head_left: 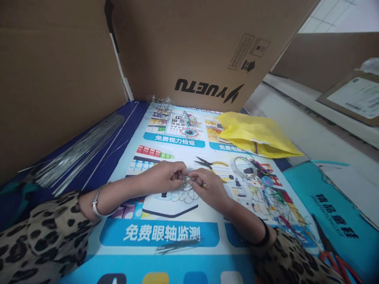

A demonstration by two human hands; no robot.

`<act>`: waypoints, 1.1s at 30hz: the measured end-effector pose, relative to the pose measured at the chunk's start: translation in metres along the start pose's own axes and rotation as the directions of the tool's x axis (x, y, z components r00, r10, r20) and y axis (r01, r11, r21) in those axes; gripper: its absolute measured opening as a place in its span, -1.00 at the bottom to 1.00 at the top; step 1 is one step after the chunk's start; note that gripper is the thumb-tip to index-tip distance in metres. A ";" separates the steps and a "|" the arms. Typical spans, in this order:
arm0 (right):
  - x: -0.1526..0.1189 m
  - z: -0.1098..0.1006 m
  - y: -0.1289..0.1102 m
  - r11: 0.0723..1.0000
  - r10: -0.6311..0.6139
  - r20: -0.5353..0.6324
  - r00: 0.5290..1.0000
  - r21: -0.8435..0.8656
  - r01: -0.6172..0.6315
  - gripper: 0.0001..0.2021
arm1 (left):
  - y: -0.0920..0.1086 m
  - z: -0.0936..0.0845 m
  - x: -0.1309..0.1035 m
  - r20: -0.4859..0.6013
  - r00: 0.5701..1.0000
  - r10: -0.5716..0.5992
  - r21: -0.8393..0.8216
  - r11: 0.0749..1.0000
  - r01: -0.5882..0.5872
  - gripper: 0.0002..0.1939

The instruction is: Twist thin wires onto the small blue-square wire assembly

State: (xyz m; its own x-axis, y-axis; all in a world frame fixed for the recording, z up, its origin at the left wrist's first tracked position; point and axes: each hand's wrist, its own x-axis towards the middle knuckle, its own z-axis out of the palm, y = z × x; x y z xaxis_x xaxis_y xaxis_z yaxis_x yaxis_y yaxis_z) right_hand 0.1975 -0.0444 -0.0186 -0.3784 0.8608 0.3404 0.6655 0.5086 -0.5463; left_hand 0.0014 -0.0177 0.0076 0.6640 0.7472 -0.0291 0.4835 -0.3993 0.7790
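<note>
Near the centre of the poster, my left hand (171,176) and my right hand (207,187) meet almost fingertip to fingertip. Both hands pinch parts of a looped thin wire piece (184,195), whose round loops hang below the fingers over the printed sheet. Just behind my right hand lie pliers (211,163) with yellow handles, their jaws pointing left. A short bundle of thin wires (177,246) rests on the poster nearer to me.
Cardboard walls (166,47) stand at the back and left. Long wires (79,154) lie left. To the right are a yellow bag (257,132), a clear ring-shaped roll (245,167), tangled coloured wires (275,201), a teal bag (334,213) and red-handled scissors (337,264).
</note>
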 end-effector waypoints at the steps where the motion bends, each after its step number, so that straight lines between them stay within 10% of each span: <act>1: 0.001 -0.001 -0.001 1.000 0.006 0.004 1.000 0.002 -0.006 -0.84 | 0.001 -0.001 0.000 -0.010 1.000 -0.001 0.000 1.000 0.001 -0.85; 22: 0.043 -0.012 0.004 0.985 0.095 -0.134 0.986 0.155 -0.074 -0.84 | 0.019 -0.036 0.029 -0.186 0.979 0.081 0.257 0.966 -0.031 -0.81; 33: 0.061 -0.002 0.017 0.921 0.210 -0.091 0.973 0.353 -0.166 -0.84 | -0.005 -0.047 0.043 -0.183 0.982 0.045 -0.076 0.995 -0.060 -0.79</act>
State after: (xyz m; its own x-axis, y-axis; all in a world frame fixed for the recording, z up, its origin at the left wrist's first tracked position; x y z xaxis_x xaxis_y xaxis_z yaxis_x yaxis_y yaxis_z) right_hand 0.1869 0.0167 -0.0049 -0.1703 0.9429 0.2861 0.4486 0.3327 -0.8295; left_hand 0.0011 0.0416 0.0317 0.5695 0.8130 0.1212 0.3982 -0.4019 0.8246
